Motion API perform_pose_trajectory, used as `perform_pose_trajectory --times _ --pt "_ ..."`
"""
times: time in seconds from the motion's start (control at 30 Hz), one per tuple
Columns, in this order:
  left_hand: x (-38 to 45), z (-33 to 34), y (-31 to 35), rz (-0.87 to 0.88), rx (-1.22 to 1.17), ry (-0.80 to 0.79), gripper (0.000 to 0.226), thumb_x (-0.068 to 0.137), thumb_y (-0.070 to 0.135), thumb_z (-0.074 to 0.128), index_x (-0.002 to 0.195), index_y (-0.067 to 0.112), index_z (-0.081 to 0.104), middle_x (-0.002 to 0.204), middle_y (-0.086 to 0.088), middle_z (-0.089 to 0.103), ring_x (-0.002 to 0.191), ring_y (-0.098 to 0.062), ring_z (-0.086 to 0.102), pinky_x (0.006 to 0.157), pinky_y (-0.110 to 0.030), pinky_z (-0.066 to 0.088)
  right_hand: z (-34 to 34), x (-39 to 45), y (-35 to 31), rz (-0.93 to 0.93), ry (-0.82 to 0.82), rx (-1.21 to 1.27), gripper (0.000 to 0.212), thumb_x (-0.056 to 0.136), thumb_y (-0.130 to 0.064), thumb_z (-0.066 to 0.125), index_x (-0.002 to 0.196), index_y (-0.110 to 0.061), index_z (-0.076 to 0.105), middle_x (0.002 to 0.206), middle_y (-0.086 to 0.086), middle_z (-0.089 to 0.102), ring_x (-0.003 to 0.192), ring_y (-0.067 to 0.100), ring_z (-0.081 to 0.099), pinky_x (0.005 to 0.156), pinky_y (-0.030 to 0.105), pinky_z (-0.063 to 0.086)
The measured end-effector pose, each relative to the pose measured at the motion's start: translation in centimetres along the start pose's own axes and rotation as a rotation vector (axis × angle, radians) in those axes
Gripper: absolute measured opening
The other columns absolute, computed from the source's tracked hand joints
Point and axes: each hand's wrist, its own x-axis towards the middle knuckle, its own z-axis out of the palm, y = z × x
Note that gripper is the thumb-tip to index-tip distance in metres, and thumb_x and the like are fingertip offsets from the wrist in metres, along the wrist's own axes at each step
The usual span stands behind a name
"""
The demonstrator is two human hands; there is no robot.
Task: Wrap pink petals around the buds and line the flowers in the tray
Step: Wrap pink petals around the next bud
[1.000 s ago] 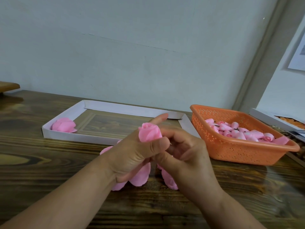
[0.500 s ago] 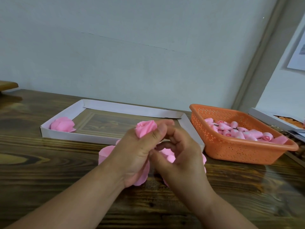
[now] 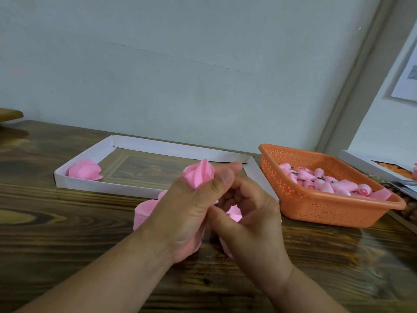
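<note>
My left hand (image 3: 187, 213) grips a pink bud (image 3: 199, 175) between thumb and fingers, its tip sticking up above the fist. My right hand (image 3: 250, 219) sits right beside it with fingers curled, touching pink petals (image 3: 234, 215) below the bud; how it holds them is partly hidden. More loose pink petals (image 3: 143, 212) lie on the wooden table under both hands. One finished pink flower (image 3: 84, 170) sits in the left corner of the white cardboard tray (image 3: 158, 145) behind my hands.
An orange perforated basket (image 3: 320, 204) with several pink buds stands at the right on the table. Further right lies a white box (image 3: 365, 163) with orange contents. A pale wall runs behind the table.
Both hands have dropped slightly toward the table. My right hand's fingers have shifted lower around the petals beneath the bud.
</note>
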Motion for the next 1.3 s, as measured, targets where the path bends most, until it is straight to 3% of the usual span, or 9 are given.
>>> perform_pose_trajectory --times 0.13,0.4,0.53,0.7,0.83,0.93,1.1,1.2,1.3 --pt "-0.1 -0.3 0.3 0.001 0.027 -0.068 0.048 0.066 0.017 0.077 0.111 0.005 0.067 0.093 -0.013 0.071 0.088 -0.022 0.069 0.074 -0.03 0.057 -0.8 0.3 0.3 0.107 -0.111 0.162 0.026 0.073 0.003 0.071 0.095 -0.01 0.067 0.08 0.017 0.065 0.068 0.029 0.059 0.062 0.038 0.051" --pt "-0.2 -0.9 0.7 0.068 0.265 -0.166 0.053 0.049 0.052 0.087 0.084 0.013 0.077 0.119 0.0 0.067 0.114 -0.017 0.062 0.095 -0.048 0.049 -1.1 0.9 1.1 0.334 -0.304 0.653 0.041 0.074 0.008 0.059 0.115 0.005 0.061 0.104 0.017 0.068 0.1 0.026 0.063 0.086 0.031 0.051" --pt "-0.2 -1.0 1.3 0.044 0.297 -0.229 0.04 0.051 0.057 0.084 0.071 0.023 0.076 0.118 0.005 0.068 0.115 -0.01 0.062 0.087 -0.039 0.053 -1.2 0.9 1.2 0.437 -0.311 0.678 0.035 0.073 0.005 0.058 0.103 0.023 0.051 0.092 0.022 0.062 0.085 0.03 0.058 0.077 0.032 0.051" --pt "-0.4 -0.7 1.7 -0.006 0.274 -0.238 0.037 0.052 0.052 0.085 0.067 0.019 0.076 0.113 -0.002 0.07 0.103 -0.015 0.067 0.061 -0.023 0.052 -1.4 0.7 1.3 0.501 -0.341 0.731 0.011 0.073 0.0 0.059 0.079 -0.005 0.066 0.071 0.005 0.064 0.065 0.016 0.053 0.067 0.028 0.044" --pt "-0.1 -0.4 1.2 0.011 0.302 -0.09 0.038 0.054 0.046 0.085 0.077 0.016 0.078 0.104 -0.002 0.074 0.094 -0.021 0.07 0.074 -0.034 0.057 -0.3 0.2 1.4 0.393 -0.227 0.616 0.03 0.071 0.006 0.064 0.101 0.007 0.059 0.089 0.022 0.063 0.086 0.032 0.06 0.083 0.046 0.05" --pt "0.0 -0.1 1.0 0.011 0.262 -0.008 0.045 0.051 0.038 0.08 0.083 0.006 0.076 0.083 -0.016 0.072 0.074 -0.025 0.069 0.068 -0.034 0.058 0.4 -0.3 1.5 0.306 -0.109 0.504 0.029 0.071 0.005 0.066 0.099 0.001 0.061 0.086 0.009 0.07 0.083 0.019 0.067 0.078 0.031 0.055" --pt "0.1 0.0 0.6 0.051 0.308 0.082 0.07 0.045 0.04 0.078 0.086 -0.014 0.061 0.097 -0.041 0.06 0.076 -0.034 0.061 0.074 -0.043 0.051 0.4 -0.2 1.8 0.411 -0.088 0.535 0.027 0.073 -0.002 0.064 0.099 0.004 0.063 0.09 0.022 0.067 0.085 0.028 0.064 0.08 0.041 0.053" --pt "0.3 -0.1 0.8 0.017 0.381 0.019 0.059 0.051 0.043 0.088 0.085 -0.002 0.07 0.082 -0.032 0.062 0.067 -0.029 0.054 0.05 -0.025 0.046 -0.1 0.0 1.9 0.474 -0.185 0.623 0.019 0.076 -0.009 0.064 0.092 0.0 0.067 0.08 0.021 0.062 0.074 0.023 0.059 0.072 0.038 0.05" --pt "0.2 -0.4 0.9 -0.009 0.43 -0.016 0.046 0.055 0.051 0.08 0.091 0.023 0.077 0.095 -0.037 0.06 0.076 -0.032 0.041 0.052 -0.026 0.031 -0.6 0.3 1.9 0.483 -0.295 0.728 0.011 0.079 -0.011 0.06 0.076 -0.014 0.07 0.068 0.003 0.062 0.063 0.014 0.054 0.066 0.025 0.049"
